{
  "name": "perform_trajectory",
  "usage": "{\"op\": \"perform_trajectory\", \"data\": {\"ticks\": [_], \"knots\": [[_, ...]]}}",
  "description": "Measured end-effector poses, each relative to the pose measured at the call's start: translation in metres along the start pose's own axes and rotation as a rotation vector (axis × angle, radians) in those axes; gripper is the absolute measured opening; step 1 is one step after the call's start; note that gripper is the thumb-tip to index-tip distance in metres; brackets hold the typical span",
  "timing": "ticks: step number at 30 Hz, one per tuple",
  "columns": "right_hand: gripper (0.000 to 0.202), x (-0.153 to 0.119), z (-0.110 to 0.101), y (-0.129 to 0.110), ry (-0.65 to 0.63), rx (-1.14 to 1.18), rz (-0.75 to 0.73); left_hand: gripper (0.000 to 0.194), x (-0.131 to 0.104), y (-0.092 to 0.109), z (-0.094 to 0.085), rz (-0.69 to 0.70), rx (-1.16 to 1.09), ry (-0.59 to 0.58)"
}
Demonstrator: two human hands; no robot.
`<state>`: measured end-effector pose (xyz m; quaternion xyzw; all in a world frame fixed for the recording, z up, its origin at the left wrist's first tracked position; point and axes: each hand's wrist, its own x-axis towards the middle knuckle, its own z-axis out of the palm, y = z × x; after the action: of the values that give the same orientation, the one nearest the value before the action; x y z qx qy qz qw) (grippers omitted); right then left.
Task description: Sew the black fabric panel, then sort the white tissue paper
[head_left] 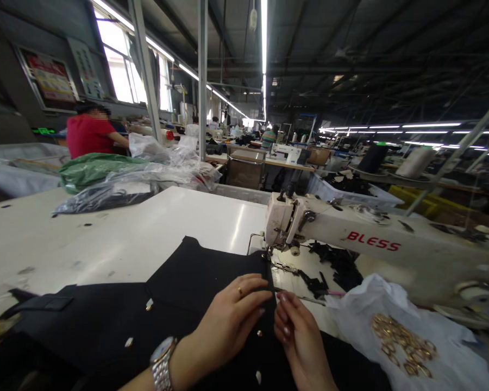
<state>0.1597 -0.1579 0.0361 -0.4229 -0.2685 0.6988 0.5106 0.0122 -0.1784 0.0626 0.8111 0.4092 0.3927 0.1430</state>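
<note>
Black fabric [204,271] with small metal buttons [149,305] lies over the white table, its far right edge beneath the needle area of the sewing machine [330,222]. My left hand [232,315], wearing a ring and a wristwatch [162,358], rests on the cloth near that edge, palm down with fingers stretched forward. Just right of it, my right hand [297,331] has its thumb and fingers pinched together at the fabric's edge. What sits between those fingertips is too small to make out. Black scraps [336,266] lie behind, beside the machine bed.
Gold rings [407,342] lie on white paper [452,358] at the right. Plastic-wrapped bundles [118,176] sit at the table's back left. A person in red [89,130] sits beyond them. Behind the machine stands a white crate [350,193] of dark pieces.
</note>
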Motion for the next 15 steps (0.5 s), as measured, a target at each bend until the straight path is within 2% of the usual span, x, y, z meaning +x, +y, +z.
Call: {"op": "perform_trajectory", "data": {"ticks": [2, 3, 5, 7, 10, 12, 13, 14, 15], "knots": [[0.055, -0.012, -0.010, 0.005, -0.054, -0.169, -0.034, 0.031, 0.012, -0.005, 0.002, 0.277, 0.092, -0.106], [0.056, -0.017, -0.016, 0.006, -0.099, -0.247, -0.037, 0.029, 0.018, -0.007, 0.005, 0.363, 0.100, -0.164], [0.055, -0.025, -0.030, 0.004, -0.179, -0.379, -0.028, 0.023, 0.029, -0.010, 0.011, 0.463, 0.079, -0.252], [0.051, -0.036, -0.043, -0.009, -0.229, -0.538, -0.006, 0.022, 0.036, -0.012, 0.016, 0.479, 0.035, -0.313], [0.034, -0.057, -0.068, -0.053, -0.330, -0.922, 0.065, 0.024, 0.041, -0.017, 0.020, 0.353, -0.058, -0.393], [0.019, -0.065, -0.096, -0.099, -0.400, -1.127, 0.051, 0.024, 0.043, -0.022, 0.021, 0.177, -0.097, -0.437], [0.020, -0.064, -0.115, -0.127, -0.363, -1.162, -0.052, 0.025, 0.044, -0.025, 0.021, 0.074, -0.092, -0.460], [0.025, -0.060, -0.136, -0.158, -0.200, -1.159, -0.270, 0.026, 0.045, -0.029, 0.022, -0.029, -0.072, -0.480], [0.037, -0.051, -0.160, -0.191, 0.025, -1.101, -0.461, 0.028, 0.046, -0.032, 0.023, -0.118, -0.045, -0.496]]}}
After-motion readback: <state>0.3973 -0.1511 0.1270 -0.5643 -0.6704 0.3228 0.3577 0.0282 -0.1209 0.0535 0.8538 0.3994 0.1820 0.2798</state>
